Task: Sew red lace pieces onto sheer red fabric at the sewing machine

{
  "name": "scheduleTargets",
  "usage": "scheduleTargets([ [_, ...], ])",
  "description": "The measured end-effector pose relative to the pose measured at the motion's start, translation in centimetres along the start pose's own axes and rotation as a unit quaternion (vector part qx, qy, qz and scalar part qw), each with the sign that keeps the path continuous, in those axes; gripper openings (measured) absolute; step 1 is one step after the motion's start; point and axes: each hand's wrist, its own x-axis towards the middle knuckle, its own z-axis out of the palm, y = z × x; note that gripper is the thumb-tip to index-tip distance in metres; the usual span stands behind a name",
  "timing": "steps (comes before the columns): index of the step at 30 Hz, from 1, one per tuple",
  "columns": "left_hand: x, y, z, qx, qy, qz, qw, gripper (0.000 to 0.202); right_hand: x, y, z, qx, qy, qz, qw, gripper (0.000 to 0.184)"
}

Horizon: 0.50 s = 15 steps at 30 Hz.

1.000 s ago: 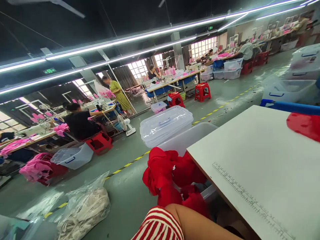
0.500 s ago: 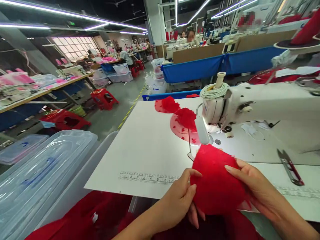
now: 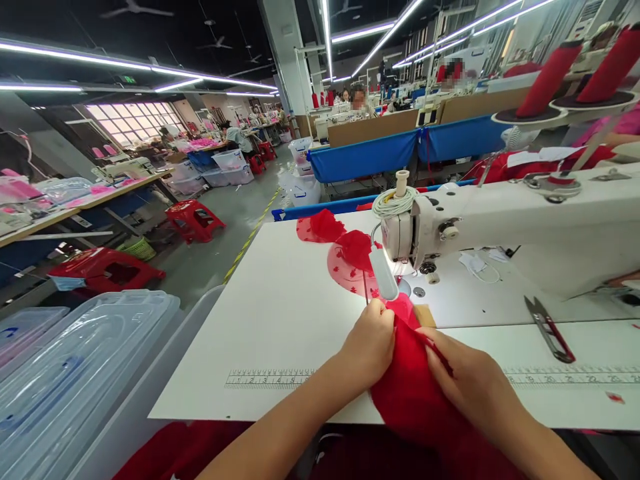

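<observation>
Between my hands is a piece of red fabric (image 3: 407, 373), folded along its upper edge and hanging over the table's front edge. My left hand (image 3: 373, 340) is closed on the top left of the fabric, fingers curled in. Thumb and fingers of my right hand (image 3: 463, 373) pinch its right edge. Just beyond them stands a white sewing machine (image 3: 480, 227), its needle area partly hidden behind a small white lamp (image 3: 384, 273). Sheer red pieces with darker patches (image 3: 345, 267) lie left of the machine head.
Thread snips (image 3: 550, 330) lie on the white table (image 3: 260, 313) at the right. A printed ruler (image 3: 270, 379) runs along its front. Clear lidded bins (image 3: 95, 367) stand at the left. Red thread cones (image 3: 550, 80) rise behind the machine. Red stools (image 3: 195, 220) and people are farther off.
The fabric, earlier spread flat toward me, is now folded and bunched. Both hands have moved up toward the machine, and the left has closed tighter. The view has shifted right.
</observation>
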Motion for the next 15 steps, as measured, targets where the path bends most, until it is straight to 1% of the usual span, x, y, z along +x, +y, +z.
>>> scheduleTargets([
  [2,-0.3,0.5,0.1,0.016,0.014,-0.008,1.000,0.026,0.1,0.1,-0.1,-0.044,0.018,-0.028,0.998,0.032],
  [3,-0.4,0.8,0.0,0.006,0.023,-0.012,1.000,0.026,0.1,0.1,-0.1,-0.057,0.022,-0.037,0.997,0.032],
  [4,-0.4,1.1,0.0,-0.023,0.030,-0.020,0.999,0.026,0.1,0.1,-0.1,-0.067,0.024,-0.042,0.997,0.032],
  [6,-0.2,1.4,0.0,-0.120,0.034,-0.045,0.991,0.026,0.0,0.0,0.2,-0.071,0.024,-0.044,0.996,0.032],
  [8,0.1,1.3,0.2,-0.218,0.032,-0.081,0.972,0.033,-0.2,0.0,0.5,-0.058,0.016,-0.040,0.997,0.031],
  [9,0.3,1.1,0.4,-0.249,0.032,-0.096,0.963,0.036,-0.3,-0.1,0.6,-0.044,0.006,-0.033,0.998,0.031],
  [12,0.7,0.5,1.0,-0.293,0.041,-0.115,0.948,0.038,-0.4,0.0,0.4,0.017,-0.056,0.019,0.998,0.025],
  [14,0.9,0.2,1.2,-0.327,0.034,-0.116,0.937,0.037,0.1,0.3,-0.1,0.073,-0.110,0.075,0.988,0.023],
  [15,1.0,0.1,1.2,-0.343,0.027,-0.117,0.931,0.037,0.6,0.5,-0.4,0.104,-0.127,0.107,0.981,0.026],
])
